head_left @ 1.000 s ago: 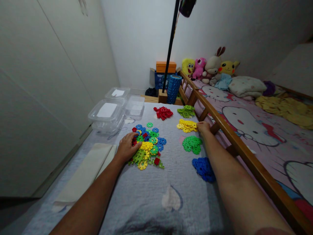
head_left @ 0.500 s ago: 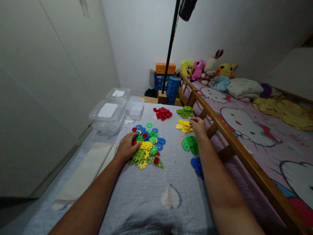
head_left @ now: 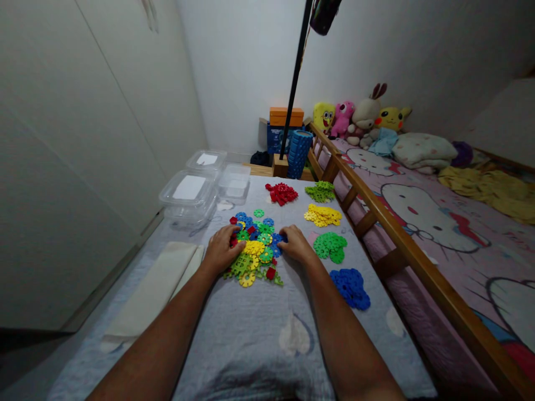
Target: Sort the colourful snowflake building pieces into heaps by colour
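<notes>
While the left hand [head_left: 223, 250] and right hand [head_left: 295, 243] are flanking the pile [head_left: 256, 248] (apart; whether pinching, I cannot tell), lifting single pieces cleanly is seeming wisest.

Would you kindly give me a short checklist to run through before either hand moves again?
1. The left hand rests on the mixed pile: ok.
2. The right hand touches the pile's right edge: ok.
3. The red heap, yellow heap, green heap and blue heap lie apart: ok.
4. Either hand gripping a piece: cannot tell.
5. The clear containers closed: cannot tell.
</notes>
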Motion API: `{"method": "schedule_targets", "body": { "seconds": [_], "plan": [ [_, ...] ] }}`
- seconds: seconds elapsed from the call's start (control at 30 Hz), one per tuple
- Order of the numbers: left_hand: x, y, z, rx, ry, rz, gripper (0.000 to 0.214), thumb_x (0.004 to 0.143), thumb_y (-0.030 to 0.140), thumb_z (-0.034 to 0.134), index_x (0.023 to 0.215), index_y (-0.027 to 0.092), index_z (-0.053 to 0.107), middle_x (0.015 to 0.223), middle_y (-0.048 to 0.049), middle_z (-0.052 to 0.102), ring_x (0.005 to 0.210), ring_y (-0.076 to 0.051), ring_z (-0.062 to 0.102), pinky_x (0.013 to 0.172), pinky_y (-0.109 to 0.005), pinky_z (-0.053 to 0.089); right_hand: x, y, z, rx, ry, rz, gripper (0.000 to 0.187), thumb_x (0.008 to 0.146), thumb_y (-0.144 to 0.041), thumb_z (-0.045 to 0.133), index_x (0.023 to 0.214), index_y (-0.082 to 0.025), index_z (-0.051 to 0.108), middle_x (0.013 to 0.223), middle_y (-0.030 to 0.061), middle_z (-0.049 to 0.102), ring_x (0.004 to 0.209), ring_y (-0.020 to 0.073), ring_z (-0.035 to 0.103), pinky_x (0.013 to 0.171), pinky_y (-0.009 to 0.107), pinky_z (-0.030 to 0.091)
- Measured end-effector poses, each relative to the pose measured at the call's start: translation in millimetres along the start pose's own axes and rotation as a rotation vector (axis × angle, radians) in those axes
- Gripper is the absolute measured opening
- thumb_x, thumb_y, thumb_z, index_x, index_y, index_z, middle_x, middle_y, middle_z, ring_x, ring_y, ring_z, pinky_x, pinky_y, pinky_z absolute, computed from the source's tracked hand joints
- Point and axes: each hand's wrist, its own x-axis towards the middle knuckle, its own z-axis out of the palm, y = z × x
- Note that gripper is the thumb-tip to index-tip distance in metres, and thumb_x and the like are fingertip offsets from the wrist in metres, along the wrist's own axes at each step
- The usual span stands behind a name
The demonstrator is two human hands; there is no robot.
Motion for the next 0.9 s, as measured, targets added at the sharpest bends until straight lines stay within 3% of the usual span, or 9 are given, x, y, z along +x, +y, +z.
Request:
{"method": "schedule_targets", "body": {
  "seconds": [0.2,0.37,0.5,0.6,0.73,0.9],
  "plan": [
    [1,-1,0.2,0.014,0.008,0.004,0.048,0.081,0.048,0.056,0.12,0.02,0.06,0.125,-0.0113,0.063,0.11,-0.028,0.061,0.102,-0.046,0.046,0,3,-15,0.132,0.013,0.038,0.01,0.073,-0.014,0.066,0.082,-0.018,0.063,0.082,0.0011,0.065,0.079,0.0154,0.057,0.073,0.026,0.04],
    [1,-3,1.6,0.009,0.0,0.007,0.048,0.081,0.05,0.056,0.12,0.021,0.06,0.126,-0.0102,0.063,0.112,-0.028,0.06,0.102,-0.046,0.046,-15,20,-59,0.332,0.054,0.07,0.005,0.074,-0.02,0.061,0.077,-0.019,0.065,0.073,-0.0007,0.065,0.07,0.0146,0.058,0.067,0.025,0.042],
    [2,-4,0.9,0.012,-0.014,0.0,0.051,0.081,0.051,0.055,0.121,0.02,0.06,0.126,-0.0112,0.062,0.111,-0.028,0.061,0.101,-0.045,0.046,-50,45,-101,0.417,0.132,0.166,0.013,0.07,-0.028,0.065,0.078,-0.019,0.066,0.072,-0.0005,0.065,0.068,0.0151,0.058,0.064,0.026,0.044],
    [3,-5,1.0,0.015,-0.016,0.011,0.05,0.081,0.051,0.055,0.121,0.021,0.06,0.124,-0.0103,0.063,0.109,-0.027,0.061,0.1,-0.045,0.046,-85,60,-119,0.423,0.132,0.244,0.018,0.067,-0.033,0.068,0.077,-0.019,0.065,0.07,-0.0007,0.063,0.065,0.0151,0.056,0.061,0.026,0.043],
    [4,-8,2.6,0.012,-0.008,0.021,0.048,0.081,0.05,0.056,0.12,0.022,0.06,0.123,-0.0092,0.063,0.108,-0.027,0.06,0.099,-0.044,0.047,-123,72,-128,0.414,0.116,0.306,0.021,0.066,-0.037,0.068,0.075,-0.019,0.066,0.067,-0.001,0.06,0.062,0.0143,0.053,0.059,0.026,0.04],
    [3,-8,3.3,0.007,-0.007,-0.003,0.051,0.08,0.052,0.055,0.121,0.021,0.06,0.126,-0.0108,0.061,0.107,-0.027,0.061,0.096,-0.043,0.049,-148,81,-130,0.451,0.149,0.343,0.025,0.065,-0.04,0.07,0.075,-0.018,0.066,0.066,-0.0007,0.06,0.063,0.0151,0.054,0.061,0.027,0.042]
  ]
}}
